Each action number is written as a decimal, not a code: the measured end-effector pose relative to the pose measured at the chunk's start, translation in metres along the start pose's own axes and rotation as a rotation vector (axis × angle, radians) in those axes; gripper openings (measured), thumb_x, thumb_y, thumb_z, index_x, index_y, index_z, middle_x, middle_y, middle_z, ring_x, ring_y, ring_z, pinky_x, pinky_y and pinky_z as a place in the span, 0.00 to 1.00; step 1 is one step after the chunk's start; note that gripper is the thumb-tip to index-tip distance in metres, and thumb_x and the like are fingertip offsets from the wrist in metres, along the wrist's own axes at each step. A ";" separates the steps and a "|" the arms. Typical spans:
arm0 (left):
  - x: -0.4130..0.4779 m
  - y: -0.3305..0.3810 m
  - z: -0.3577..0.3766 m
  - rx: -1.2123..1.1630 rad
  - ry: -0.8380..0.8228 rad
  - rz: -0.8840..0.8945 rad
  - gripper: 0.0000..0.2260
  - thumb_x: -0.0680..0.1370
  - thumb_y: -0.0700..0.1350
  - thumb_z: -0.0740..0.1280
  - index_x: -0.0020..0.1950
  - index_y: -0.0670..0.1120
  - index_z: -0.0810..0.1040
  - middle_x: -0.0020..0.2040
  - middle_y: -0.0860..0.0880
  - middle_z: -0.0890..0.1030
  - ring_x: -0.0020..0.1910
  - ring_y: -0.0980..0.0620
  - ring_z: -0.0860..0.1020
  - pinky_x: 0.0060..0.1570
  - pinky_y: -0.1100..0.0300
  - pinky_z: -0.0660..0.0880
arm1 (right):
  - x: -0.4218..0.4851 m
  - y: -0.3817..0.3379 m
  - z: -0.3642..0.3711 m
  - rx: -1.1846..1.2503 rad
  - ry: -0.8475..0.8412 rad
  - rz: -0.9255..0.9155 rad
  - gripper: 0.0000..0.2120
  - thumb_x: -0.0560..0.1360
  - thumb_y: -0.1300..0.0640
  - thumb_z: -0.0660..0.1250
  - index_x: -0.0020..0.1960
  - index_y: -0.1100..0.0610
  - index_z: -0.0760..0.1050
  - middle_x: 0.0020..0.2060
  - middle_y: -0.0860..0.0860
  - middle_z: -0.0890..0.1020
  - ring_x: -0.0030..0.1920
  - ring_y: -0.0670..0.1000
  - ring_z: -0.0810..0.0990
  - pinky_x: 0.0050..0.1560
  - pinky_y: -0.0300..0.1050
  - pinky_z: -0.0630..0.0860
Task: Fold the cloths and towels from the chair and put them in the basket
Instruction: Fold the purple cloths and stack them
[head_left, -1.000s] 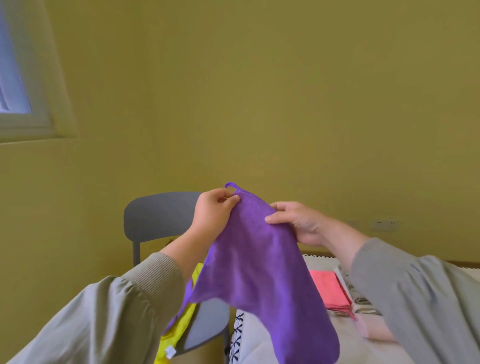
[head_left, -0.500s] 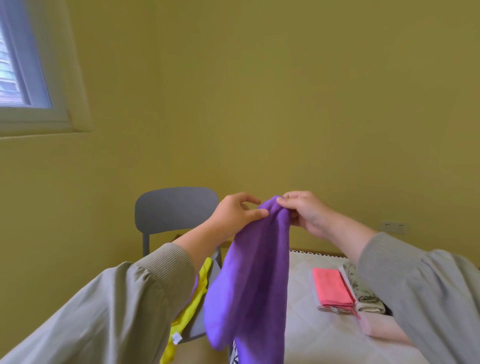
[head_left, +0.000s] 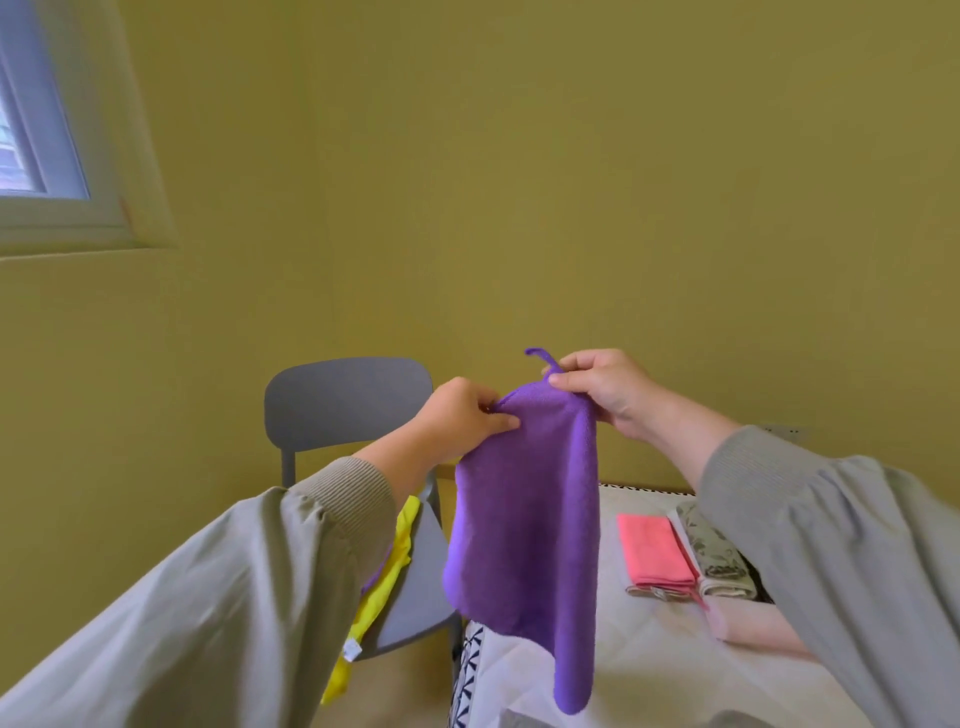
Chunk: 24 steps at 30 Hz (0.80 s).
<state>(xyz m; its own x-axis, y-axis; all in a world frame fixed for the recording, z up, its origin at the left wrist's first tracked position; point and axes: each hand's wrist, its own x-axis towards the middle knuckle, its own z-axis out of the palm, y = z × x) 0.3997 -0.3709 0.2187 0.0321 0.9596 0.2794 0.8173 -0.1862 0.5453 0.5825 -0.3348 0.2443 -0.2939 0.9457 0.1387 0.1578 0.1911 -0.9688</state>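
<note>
Left hand (head_left: 462, 415): fingers pinch purple cloth (head_left: 524, 525) at its top edge.
Right hand (head_left: 608, 387): pinches top corner beside hanging loop.
Cloth: hangs midair, before grey chair (head_left: 348, 395).
Chair seat: yellow cloth (head_left: 379, 587).

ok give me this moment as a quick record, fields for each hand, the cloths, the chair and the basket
left hand: pinches top edge of purple cloth
right hand: pinches top edge by its loop
purple cloth: hangs down from both hands
chair: grey, yellow cloth draped off seat
white surface: folded pink cloth, patterned cloth beside it
basket: not in view
</note>
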 end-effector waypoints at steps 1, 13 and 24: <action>0.000 -0.003 -0.001 0.030 -0.034 -0.009 0.12 0.74 0.48 0.71 0.33 0.47 0.74 0.28 0.52 0.70 0.30 0.53 0.68 0.30 0.60 0.63 | 0.001 0.000 -0.002 -0.028 0.072 -0.029 0.10 0.74 0.65 0.67 0.36 0.55 0.76 0.30 0.50 0.77 0.30 0.48 0.73 0.32 0.38 0.69; -0.013 -0.058 0.005 0.282 -0.037 -0.282 0.08 0.73 0.47 0.70 0.48 0.44 0.82 0.39 0.47 0.77 0.40 0.47 0.74 0.38 0.60 0.68 | 0.014 0.024 -0.028 -0.235 0.554 -0.095 0.15 0.75 0.62 0.64 0.30 0.55 0.67 0.27 0.49 0.69 0.29 0.48 0.65 0.29 0.42 0.62; -0.014 -0.068 0.002 -0.649 0.368 -0.438 0.05 0.76 0.43 0.69 0.40 0.48 0.79 0.38 0.47 0.78 0.35 0.50 0.75 0.35 0.59 0.73 | 0.008 0.051 -0.053 -0.457 0.529 -0.023 0.06 0.80 0.59 0.56 0.47 0.60 0.68 0.39 0.55 0.73 0.42 0.56 0.73 0.43 0.50 0.72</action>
<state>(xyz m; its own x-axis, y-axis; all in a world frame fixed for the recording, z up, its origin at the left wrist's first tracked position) 0.3445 -0.3709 0.1762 -0.4884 0.8649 0.1157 0.2188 -0.0069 0.9757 0.6384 -0.3030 0.2066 0.1787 0.9188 0.3520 0.5717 0.1942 -0.7972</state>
